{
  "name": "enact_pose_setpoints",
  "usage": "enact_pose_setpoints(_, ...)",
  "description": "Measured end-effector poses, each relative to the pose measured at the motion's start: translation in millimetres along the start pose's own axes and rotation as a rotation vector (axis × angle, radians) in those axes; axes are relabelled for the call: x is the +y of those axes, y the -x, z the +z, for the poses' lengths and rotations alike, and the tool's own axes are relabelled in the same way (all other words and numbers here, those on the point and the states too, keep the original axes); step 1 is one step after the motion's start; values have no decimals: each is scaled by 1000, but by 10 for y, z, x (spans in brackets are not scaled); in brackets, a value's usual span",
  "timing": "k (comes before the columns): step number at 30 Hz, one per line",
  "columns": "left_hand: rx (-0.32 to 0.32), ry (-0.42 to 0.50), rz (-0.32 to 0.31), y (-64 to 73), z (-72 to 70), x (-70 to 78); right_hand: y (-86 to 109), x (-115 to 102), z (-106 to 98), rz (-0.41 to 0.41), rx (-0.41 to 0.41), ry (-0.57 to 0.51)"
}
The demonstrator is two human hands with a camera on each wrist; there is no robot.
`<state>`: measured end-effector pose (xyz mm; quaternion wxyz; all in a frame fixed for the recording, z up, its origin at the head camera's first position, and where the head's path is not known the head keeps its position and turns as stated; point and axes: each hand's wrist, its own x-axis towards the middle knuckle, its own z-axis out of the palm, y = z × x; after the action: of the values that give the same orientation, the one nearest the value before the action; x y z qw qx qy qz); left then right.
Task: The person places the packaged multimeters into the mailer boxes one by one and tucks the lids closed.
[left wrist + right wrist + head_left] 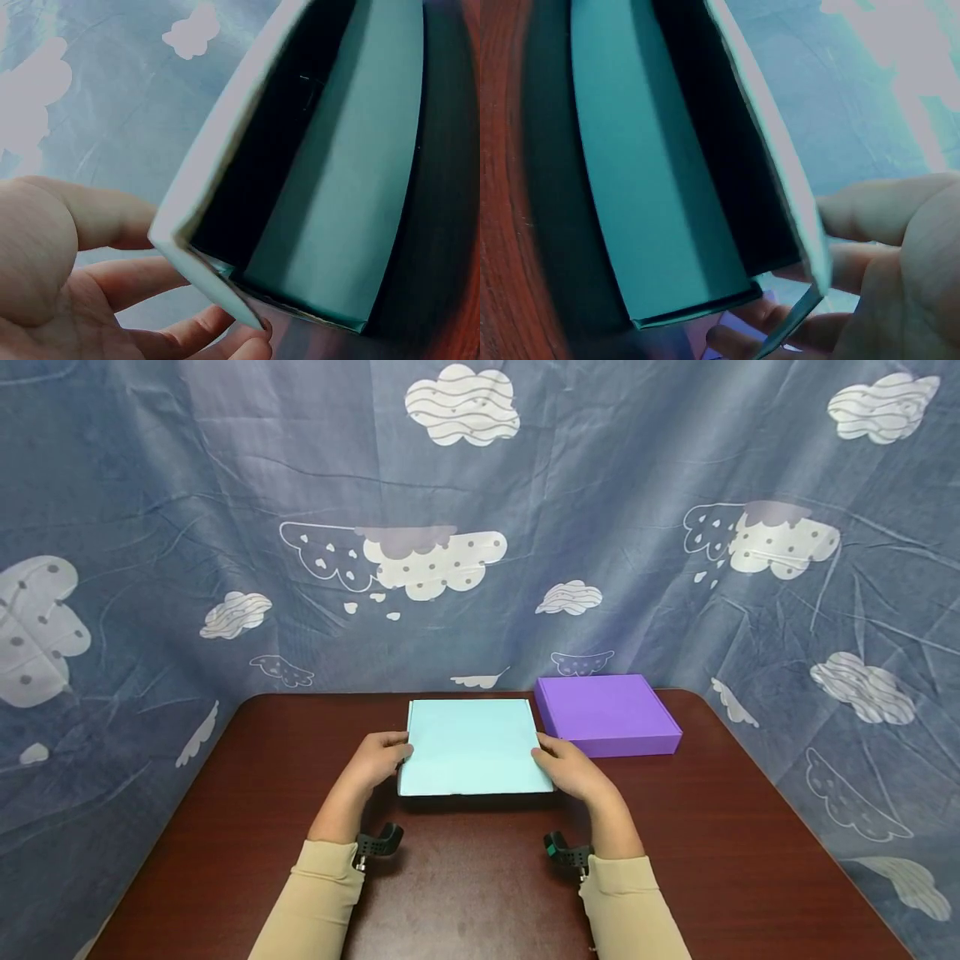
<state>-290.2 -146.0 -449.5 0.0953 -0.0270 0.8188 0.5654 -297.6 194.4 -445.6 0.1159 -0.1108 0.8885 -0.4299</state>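
A light blue cardboard box (pixel 472 747) sits between the hands at the middle of the table. Its lid is lifted a little; both wrist views show a dark gap between the lid edge (pixel 199 165) and the front wall (pixel 630 165). My left hand (pixel 377 760) grips the lid's left side, thumb at the top edge and the other fingers at the side flap. On the opposite side my right hand (pixel 573 768) holds the lid the same way. What lies inside the box is hidden in shadow.
A closed purple box (pixel 611 714) stands just right of the blue one, near the back of the dark brown table (pixel 465 893). Behind the table hangs a blue curtain (pixel 420 643) with cloud prints. Small black devices (pixel 381 841) are strapped at both wrists.
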Motion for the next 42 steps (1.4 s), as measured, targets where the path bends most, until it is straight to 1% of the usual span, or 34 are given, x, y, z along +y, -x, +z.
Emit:
enact_pose_setpoints(3,27,-22,7,-7,22,-12,-8,2,31,5,13,54)
enact_pose_setpoints(9,87,-43,37,-36,58,-31,-50,7,101,-9,68,95)
enact_pose_setpoints(12,100,-52,34,-47,78,-37,-71,10,141,-17,94,111)
enact_pose_setpoints(15,99,-83,22,-43,78,-21,-79,-4,161,-11,113,116)
enact_pose_setpoints(19,93,-161,14,-13,64,3,-71,-27,159,7,123,111)
enact_pose_setpoints(22,109,-262,8,29,52,39,-53,-52,152,13,127,125)
enact_pose_setpoints(25,114,-363,0,83,27,95,-11,-95,132,29,115,156)
enact_pose_setpoints(28,89,-428,-1,123,-9,142,55,-144,85,66,91,197)
enact_pose_setpoints(31,55,-454,3,143,-36,169,116,-182,24,105,67,238)
enact_pose_setpoints(37,-38,-388,4,149,-53,162,169,-205,-30,147,42,239)
enact_pose_setpoints(42,-59,-341,-11,144,-38,154,167,-192,-17,140,59,232)
